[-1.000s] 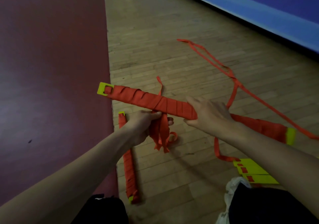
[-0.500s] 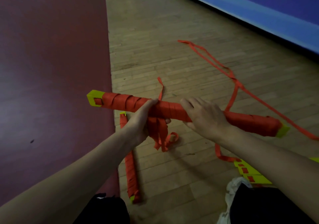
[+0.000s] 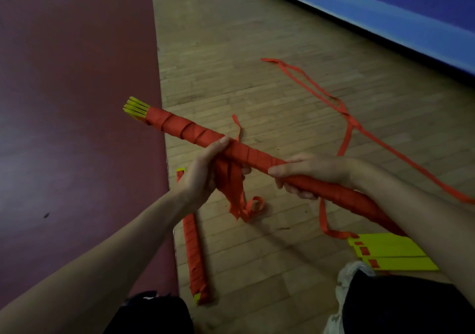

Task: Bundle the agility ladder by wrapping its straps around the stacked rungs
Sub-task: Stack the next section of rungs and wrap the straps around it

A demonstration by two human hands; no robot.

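Fingers [image 3: 299, 192] of the right hand [image 3: 316, 171] and of the left hand [image 3: 203, 176] curl tightly round the strap-wrapped ladder bundle [image 3: 257, 153], held slanting above the wooden floor [image 3: 257, 89], loose strap ends [image 3: 236, 194] dangling beneath it and a second wrapped bundle [image 3: 194, 251] lying below.

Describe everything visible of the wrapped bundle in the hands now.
The bundle is a long rod of stacked rungs, wound nearly end to end in spiralling orange-red fabric strap. Thin yellow rung ends fan out bare at its far left tip; its right end is hidden behind the right forearm. It is held in the air, slanting down to the right. The left hand grips it near the middle, where loose strap tails hang down; the right hand curls round it further right.
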